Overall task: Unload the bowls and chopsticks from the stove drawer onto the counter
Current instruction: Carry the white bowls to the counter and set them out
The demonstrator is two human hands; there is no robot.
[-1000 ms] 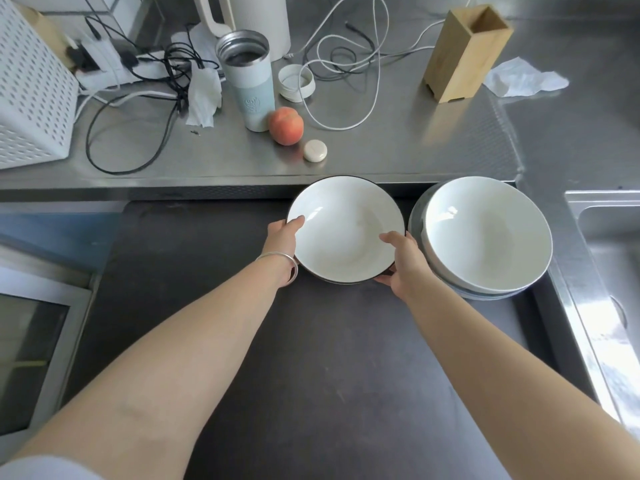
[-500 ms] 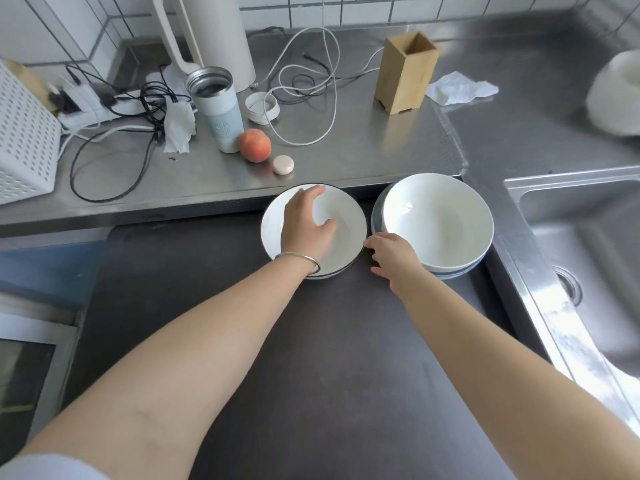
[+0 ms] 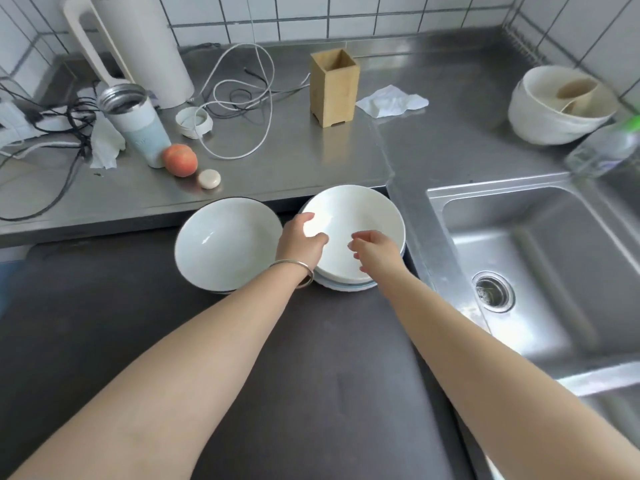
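Both arms are reaching forward side by side. The left hand [image 3: 300,241] and the right hand [image 3: 375,250] are hovering over the white bowl [image 3: 360,216], fingers loosely curled, holding nothing.

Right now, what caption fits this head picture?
Both hands, left and right, reach over the stacked bowls beside another bowl.

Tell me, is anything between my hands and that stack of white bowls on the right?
Nothing visible. The left hand is already at the near-left rim of the stack of white bowls, and the right hand hovers over its near side. The dark-rimmed bowl sits to the left, clear of both.
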